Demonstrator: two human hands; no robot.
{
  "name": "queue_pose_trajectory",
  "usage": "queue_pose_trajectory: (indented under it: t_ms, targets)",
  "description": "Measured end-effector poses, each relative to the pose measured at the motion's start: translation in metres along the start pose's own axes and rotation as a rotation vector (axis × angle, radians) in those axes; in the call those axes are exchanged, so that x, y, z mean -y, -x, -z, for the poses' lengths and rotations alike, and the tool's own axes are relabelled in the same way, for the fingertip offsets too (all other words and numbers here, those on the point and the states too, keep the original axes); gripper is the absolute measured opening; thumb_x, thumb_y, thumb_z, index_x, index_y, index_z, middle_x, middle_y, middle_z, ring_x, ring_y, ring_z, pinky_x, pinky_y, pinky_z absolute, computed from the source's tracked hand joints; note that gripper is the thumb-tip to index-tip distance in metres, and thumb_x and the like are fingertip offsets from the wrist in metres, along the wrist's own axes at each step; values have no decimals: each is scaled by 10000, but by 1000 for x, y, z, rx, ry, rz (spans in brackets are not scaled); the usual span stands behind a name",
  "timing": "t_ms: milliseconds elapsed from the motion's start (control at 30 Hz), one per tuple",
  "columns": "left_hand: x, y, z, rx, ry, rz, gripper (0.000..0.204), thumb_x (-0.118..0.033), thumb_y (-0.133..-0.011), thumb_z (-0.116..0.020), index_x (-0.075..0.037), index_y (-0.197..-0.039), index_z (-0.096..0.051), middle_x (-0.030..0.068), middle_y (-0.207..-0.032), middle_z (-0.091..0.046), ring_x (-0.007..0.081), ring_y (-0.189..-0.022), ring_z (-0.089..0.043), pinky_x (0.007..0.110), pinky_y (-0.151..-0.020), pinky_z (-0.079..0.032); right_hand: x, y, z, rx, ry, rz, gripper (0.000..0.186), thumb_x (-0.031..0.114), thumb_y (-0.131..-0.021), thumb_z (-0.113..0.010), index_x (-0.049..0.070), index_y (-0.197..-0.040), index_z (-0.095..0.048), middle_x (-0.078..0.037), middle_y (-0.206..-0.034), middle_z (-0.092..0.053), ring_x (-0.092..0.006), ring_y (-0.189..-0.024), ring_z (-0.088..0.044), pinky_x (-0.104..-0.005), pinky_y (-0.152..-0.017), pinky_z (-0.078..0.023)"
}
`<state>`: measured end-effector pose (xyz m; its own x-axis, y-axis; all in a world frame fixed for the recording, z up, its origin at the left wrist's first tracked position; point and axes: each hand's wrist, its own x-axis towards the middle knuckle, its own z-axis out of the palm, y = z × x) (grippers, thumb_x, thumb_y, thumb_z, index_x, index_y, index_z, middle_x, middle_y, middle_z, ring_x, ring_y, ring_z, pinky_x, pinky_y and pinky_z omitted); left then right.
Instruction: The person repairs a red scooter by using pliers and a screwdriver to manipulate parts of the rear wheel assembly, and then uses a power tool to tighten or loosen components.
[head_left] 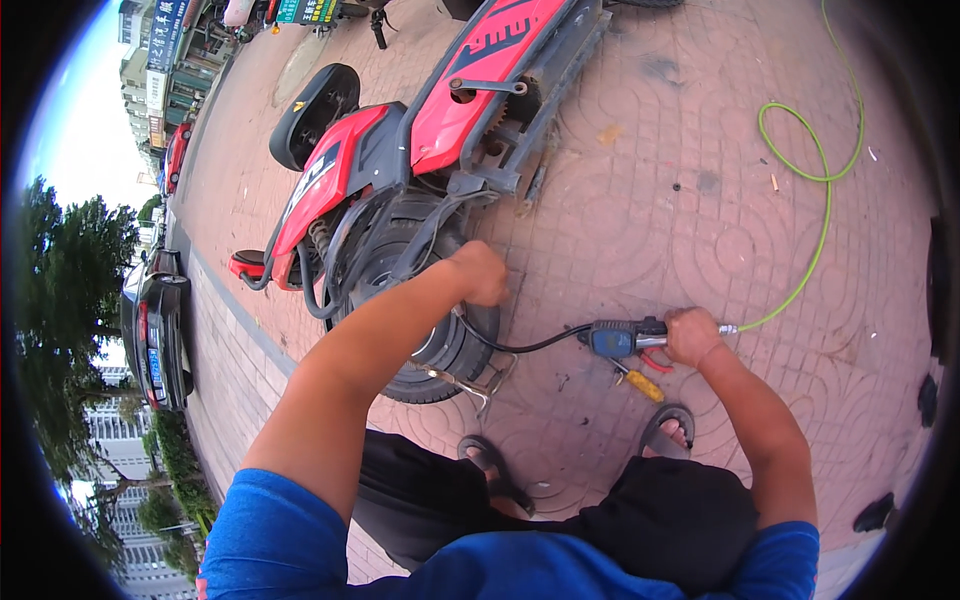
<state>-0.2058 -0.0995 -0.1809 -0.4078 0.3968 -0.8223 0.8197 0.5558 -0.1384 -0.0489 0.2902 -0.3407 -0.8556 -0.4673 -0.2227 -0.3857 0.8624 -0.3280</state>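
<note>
My left hand is curled closed at the rear tyre of a red and black two-wheeler; what its fingers hold is hidden. My right hand grips a tyre inflator gun with a blue gauge body. A black hose runs from the gun to the wheel below my left hand. A coiled green air line joins the gun's other end. Red-handled pliers and a yellow-handled tool lie just below the gun on the paving.
The two-wheeler stands on pink patterned paving, a metal stand by its wheel. My sandalled feet are below. A parked black car, a red car, other two-wheelers, trees and buildings line the left and top.
</note>
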Motion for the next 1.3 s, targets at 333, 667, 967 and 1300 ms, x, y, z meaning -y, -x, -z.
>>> queue_pose_trajectory:
  t_ms: [333, 667, 967, 1300]
  targets:
    - [6, 4, -15, -142, -19, -98, 439, -398, -960, -527, -96, -818, -812, 160, -879, -778, 387, -861, -749, 503, -788, -576, 0, 0, 4, -6, -44, 13, 199, 252, -774, -734, 77, -869, -731, -165, -865, -763, -347, -819, -757, -464, -771, -606]
    - [3, 6, -8, -114, 55, -38, 440, -406, -959, -533, -82, -892, -824, 163, -970, -787, 376, -955, -747, 492, -863, -569, -3, 0, -2, -31, -36, 34, 176, 239, -781, -716, 74, -843, -714, -166, -831, -752, -344, -796, -753, -460, -736, -601]
    - [3, 6, -13, -159, 73, -38, 438, -416, -931, -566, -68, -843, -817, 178, -915, -780, 384, -929, -745, 501, -938, -529, -3, -2, -7, -29, -7, 19, 192, 252, -790, -722, 72, -858, -721, -168, -826, -757, -340, -788, -756, -448, -735, -604]
    - [5, 8, -21, -199, 71, -24, 420, -403, -916, -579, -59, -847, -810, 169, -904, -770, 368, -957, -727, 487, -976, -507, -4, -4, -13, -59, -2, 14, 233, 258, -731, -758, 55, -839, -721, -185, -794, -742, -359, -739, -742, -455, -712, -601]
